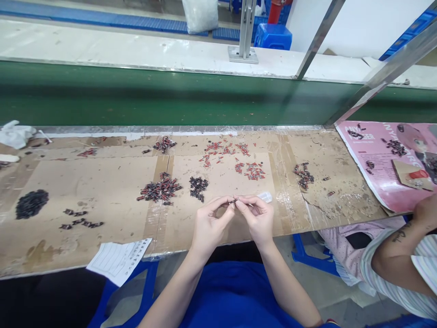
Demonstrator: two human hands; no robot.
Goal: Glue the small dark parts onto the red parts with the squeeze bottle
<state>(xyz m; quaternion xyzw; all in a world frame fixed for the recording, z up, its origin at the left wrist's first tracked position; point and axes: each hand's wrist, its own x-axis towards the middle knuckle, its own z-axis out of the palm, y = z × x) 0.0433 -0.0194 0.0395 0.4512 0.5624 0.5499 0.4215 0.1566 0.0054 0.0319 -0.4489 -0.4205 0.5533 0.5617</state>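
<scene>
My left hand [212, 221] and my right hand [258, 219] meet above the cardboard-covered bench, fingertips pinched on one small dark part [233, 201]. Its kind is too small to tell, and the fingers mostly hide it. Left of my hands lies a small heap of black parts [198, 187], with a larger heap of red-and-black parts [160, 188] beyond it. Past my fingertips, small red parts with metallic bits [255, 171] are spread out. A translucent plastic piece [265, 197] lies just behind my right hand.
Black pieces [32, 203] are heaped at far left, near a paper sheet [119, 259] overhanging the edge. More dark parts [303, 175] lie to the right. A co-worker's arm [396, 246] rests beside a pink poster [375, 168]. A green panel [153, 98] borders the back.
</scene>
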